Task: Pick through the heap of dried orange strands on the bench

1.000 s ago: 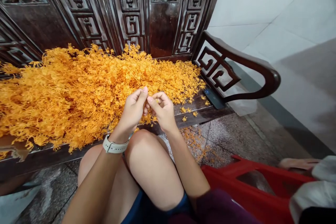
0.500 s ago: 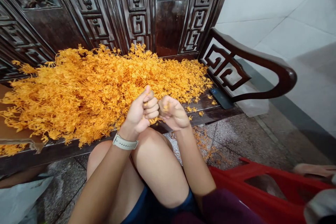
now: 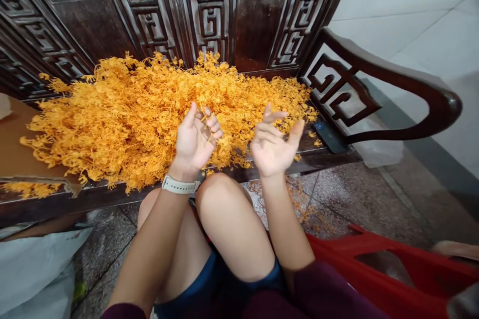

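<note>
My left hand (image 3: 192,142), with a pale watch strap (image 3: 181,185) on its wrist, is curled palm up around a thin orange stem (image 3: 210,136). Its thumb points upward, and the stem crosses the bent fingers. To the right, my right hand (image 3: 274,149) is spread and slightly blurred, holding nothing I can see. Both hands are in front of a large heap of orange, flower-like sprigs (image 3: 130,119) with thin stems and frilled heads. The heap lies on a dark wooden bench (image 3: 243,174).
Behind the heap rises a carved bench back (image 3: 258,30); a curved armrest (image 3: 441,104) closes the right end. A phone (image 3: 331,137) lies beside it. Orange bits (image 3: 309,212) litter the floor. A cardboard box (image 3: 22,144) is at left, a red plastic stool (image 3: 396,264) at right.
My hands were together over my knee; now they are apart. My right hand has moved right and opened its fingers. The view has shifted somewhat.
</note>
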A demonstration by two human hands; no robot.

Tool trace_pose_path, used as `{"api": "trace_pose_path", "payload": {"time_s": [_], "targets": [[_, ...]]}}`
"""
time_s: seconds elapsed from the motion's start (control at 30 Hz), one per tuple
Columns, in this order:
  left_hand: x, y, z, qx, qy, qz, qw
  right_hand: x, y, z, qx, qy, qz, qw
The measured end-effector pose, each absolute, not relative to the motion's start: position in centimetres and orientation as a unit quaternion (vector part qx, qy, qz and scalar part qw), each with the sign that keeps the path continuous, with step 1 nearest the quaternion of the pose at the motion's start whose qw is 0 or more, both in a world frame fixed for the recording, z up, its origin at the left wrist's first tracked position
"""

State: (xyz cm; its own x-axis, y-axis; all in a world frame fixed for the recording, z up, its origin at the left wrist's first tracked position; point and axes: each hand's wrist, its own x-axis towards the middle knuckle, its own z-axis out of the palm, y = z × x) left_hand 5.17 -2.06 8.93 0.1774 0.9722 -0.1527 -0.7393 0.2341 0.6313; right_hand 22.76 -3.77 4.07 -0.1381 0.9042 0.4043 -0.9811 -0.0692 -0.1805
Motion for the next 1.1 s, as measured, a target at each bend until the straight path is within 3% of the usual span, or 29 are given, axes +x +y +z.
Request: {"api": "trace_pose_path", "payload": {"time_s": [0.1, 0.3, 0.43, 0.63, 0.77, 0.9, 1.03, 1.1], "targets": [[5.3, -2.2, 9.2, 0.219, 0.296, 0.576, 0.729, 22.2, -3.5, 4.2, -0.090, -0.165, 0.726, 0.662], [5.3, -2.0, 9.6, 0.226, 0.316, 0.570, 0.723, 20.6, -4.0, 4.0, -0.299, -0.389, 0.607, 0.625], [5.3, -2.2, 9.6, 0.216, 0.287, 0.569, 0.740, 20.1, -4.3, 3.3, -0.331, -0.523, 0.568, 0.543], [5.5, -2.4, 9.5, 0.240, 0.297, 0.572, 0.726, 19.9, -4.5, 2.8, -0.346, -0.564, 0.538, 0.522], [5.7, -2.4, 9.6, 0.262, 0.283, 0.561, 0.732, 19.8, -4.8, 3.2, -0.314, -0.518, 0.594, 0.529], [4.8, -3.3, 9.3, 0.291, 0.252, 0.470, 0.795, 20.0, -5.1, 3.2, -0.229, -0.479, 0.689, 0.494], [3.6, -4.0, 8.4, 0.343, 0.219, 0.330, 0.852, 20.7, -5.2, 2.9, 0.032, -0.431, 0.752, 0.498], [3.6, -3.7, 8.0, 0.345, 0.222, 0.320, 0.854, 21.2, -5.1, 3.0, 0.154, -0.401, 0.747, 0.507]]}}
